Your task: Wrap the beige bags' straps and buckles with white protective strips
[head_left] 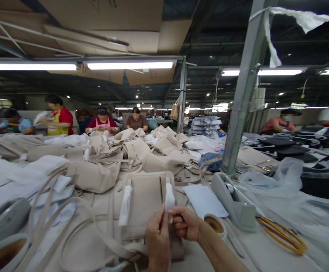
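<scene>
A beige handbag (147, 200) lies in front of me, with a white strip of wrapping (169, 196) along the right side of its strap. My left hand (157, 238) closes on the lower part of this strip, thumb and fingers pressed together. Beside it, my right hand (185, 223) is curled and pinches the strip's edge between thumb and forefinger. Another white wrapping piece (125, 205) sits on the bag's left side. A long beige strap (102, 230) loops over the table to the left of my hands. The palms hide the strip's lower end.
A grey tape dispenser (232, 202), a tape roll (217, 224), white paper (205, 200) and yellow-handled scissors (280, 234) lie to the right. Another dispenser (7, 217) stands left. Beige bags (159, 151) pile up ahead. A metal post (242, 90) rises at right. Several people work beyond.
</scene>
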`<action>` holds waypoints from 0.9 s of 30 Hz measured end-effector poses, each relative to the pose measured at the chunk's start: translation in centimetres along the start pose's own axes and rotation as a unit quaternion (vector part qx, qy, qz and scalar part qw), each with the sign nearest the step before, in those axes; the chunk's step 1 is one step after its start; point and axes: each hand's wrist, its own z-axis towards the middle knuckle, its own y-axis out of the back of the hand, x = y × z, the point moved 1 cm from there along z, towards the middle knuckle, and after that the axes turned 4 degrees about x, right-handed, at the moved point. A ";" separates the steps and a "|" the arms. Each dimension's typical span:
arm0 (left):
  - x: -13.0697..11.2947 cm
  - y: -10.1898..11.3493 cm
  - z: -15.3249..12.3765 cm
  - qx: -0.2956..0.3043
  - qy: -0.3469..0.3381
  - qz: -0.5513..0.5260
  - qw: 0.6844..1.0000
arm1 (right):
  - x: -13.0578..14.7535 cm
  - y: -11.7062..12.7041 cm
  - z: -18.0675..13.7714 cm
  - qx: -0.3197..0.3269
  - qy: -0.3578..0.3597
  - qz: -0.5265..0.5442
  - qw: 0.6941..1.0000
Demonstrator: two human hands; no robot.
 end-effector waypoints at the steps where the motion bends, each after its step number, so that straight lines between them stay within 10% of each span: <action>1: 0.0 0.1 0.0 0.007 -0.018 0.013 1.000 | 0.1 -0.2 0.0 0.000 -0.003 -0.005 1.000; 20: 0.6 0.2 1.2 0.170 -0.026 0.218 0.961 | -1.3 -2.9 -0.4 -0.203 0.151 -0.195 0.948; 24: -1.8 3.9 1.7 0.228 0.039 0.124 0.965 | -0.6 -2.6 -2.0 -0.163 0.143 -0.237 0.947; 27: -3.5 9.3 3.1 0.130 0.023 0.145 0.981 | 0.3 -0.9 -3.7 -0.215 0.181 -0.298 0.912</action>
